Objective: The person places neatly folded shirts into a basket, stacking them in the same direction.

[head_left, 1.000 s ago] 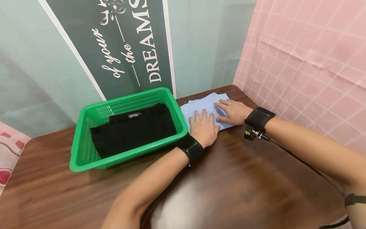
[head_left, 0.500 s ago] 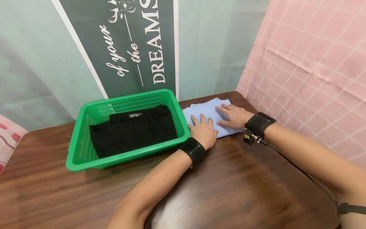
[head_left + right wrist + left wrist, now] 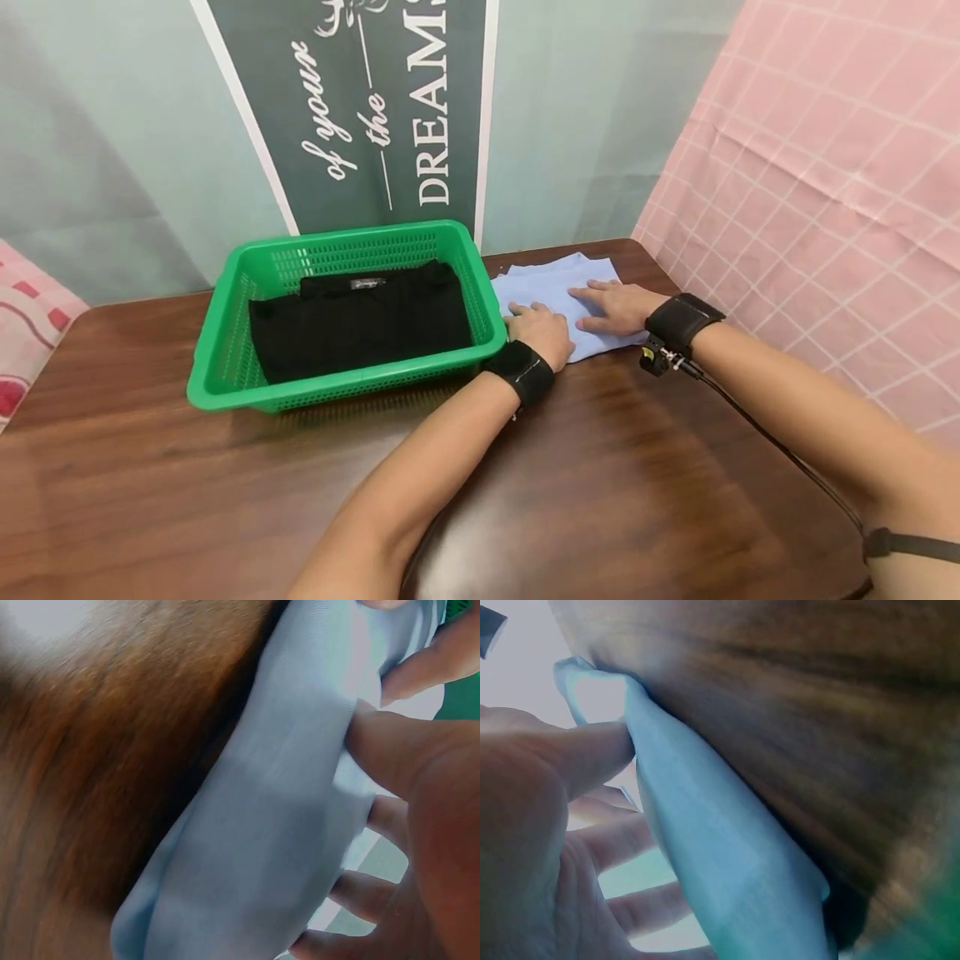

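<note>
A light blue folded cloth garment (image 3: 551, 283) lies on the table at the back right, beside the basket. My left hand (image 3: 542, 336) rests on its near left part, right by the basket's corner, with fingers slightly bent. On the right part lies my right hand (image 3: 622, 307), palm down with fingers spread. In the left wrist view the thumb (image 3: 600, 754) touches the blue fabric (image 3: 705, 817) and the fingers reach over it. The right wrist view has the thumb (image 3: 386, 746) and fingers against the fabric (image 3: 255, 802), whose folded edge lies along the wooden table.
A green plastic basket (image 3: 352, 375) stands to the left, with a folded black garment (image 3: 360, 329) inside. The brown wooden table (image 3: 187, 492) stretches toward me. Behind it hangs a printed curtain (image 3: 585, 125), and a pink checked cloth (image 3: 825, 167) hangs on the right.
The head view has shifted a little. My left hand's fingers have drawn back toward the garment's near edge and are more bent. The right hand stays on the garment.
</note>
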Tool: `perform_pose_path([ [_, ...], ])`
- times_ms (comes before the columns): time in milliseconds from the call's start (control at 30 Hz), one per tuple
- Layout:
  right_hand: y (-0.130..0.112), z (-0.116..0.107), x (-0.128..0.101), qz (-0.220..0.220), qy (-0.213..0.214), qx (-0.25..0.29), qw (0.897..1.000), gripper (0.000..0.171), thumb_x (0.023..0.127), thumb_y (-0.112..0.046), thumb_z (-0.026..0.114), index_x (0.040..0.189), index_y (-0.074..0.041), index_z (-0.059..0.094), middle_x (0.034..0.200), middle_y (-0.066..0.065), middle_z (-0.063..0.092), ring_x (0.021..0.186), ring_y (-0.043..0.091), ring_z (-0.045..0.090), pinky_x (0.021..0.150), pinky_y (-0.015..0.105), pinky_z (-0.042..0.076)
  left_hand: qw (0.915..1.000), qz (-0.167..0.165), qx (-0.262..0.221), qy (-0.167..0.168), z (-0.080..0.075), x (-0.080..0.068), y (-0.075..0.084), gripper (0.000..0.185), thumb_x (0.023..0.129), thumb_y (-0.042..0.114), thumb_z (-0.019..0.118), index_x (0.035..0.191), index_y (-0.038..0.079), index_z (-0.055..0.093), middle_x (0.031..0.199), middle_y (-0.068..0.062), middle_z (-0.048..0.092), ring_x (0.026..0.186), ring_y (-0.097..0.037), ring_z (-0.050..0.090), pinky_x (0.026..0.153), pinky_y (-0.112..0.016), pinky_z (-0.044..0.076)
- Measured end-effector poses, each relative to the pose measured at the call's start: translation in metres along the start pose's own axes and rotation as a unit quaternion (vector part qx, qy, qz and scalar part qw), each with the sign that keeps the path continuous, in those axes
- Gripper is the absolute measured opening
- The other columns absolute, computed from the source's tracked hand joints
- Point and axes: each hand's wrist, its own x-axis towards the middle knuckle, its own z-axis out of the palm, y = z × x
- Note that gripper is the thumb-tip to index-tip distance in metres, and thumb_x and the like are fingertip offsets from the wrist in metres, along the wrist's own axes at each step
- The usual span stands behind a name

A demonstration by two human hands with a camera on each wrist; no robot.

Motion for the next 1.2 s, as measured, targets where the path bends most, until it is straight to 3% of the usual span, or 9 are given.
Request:
perform_pose_path([
  [333,-0.0003,-0.0054,0.0073,0.013,-0.009,0.008,1.0,0.07,0.102,-0.037,0.066,0.158,-0.001,0.045,0.161,0.039,0.037,0.15,0.055,0.039,0.12,0.068,0.035,0.9996,0.001,0.026,-0.009,-0.0009,0.0078,0.0021,0.06,0.106,0.061,0.051,0.155,0.028,0.055,0.163,-0.01,0.05,0.148,-0.046,0.049,0.116,-0.058,0.046],
  [767,-0.0017,-0.0038,0.0045,0.013,-0.005,0.02,1.0,0.078,0.099,-0.042,0.071,0.159,-0.001,0.043,0.162,0.04,0.033,0.149,0.058,0.037,0.118,0.07,0.035,0.9992,0.01,0.039,0.004,-0.0022,0.0058,0.0005,0.059,0.105,0.06,0.054,0.153,0.026,0.056,0.158,-0.012,0.056,0.141,-0.046,0.057,0.111,-0.056,0.052],
  [1200,-0.0021,-0.0029,0.0029,0.015,-0.007,0.028,0.999,0.08,0.099,-0.043,0.071,0.159,0.001,0.042,0.162,0.041,0.031,0.151,0.059,0.033,0.119,0.069,0.034,0.9991,0.007,0.04,-0.009,-0.0034,0.0044,0.0011,0.061,0.105,0.062,0.053,0.156,0.028,0.054,0.162,-0.01,0.051,0.145,-0.045,0.053,0.112,-0.054,0.052],
])
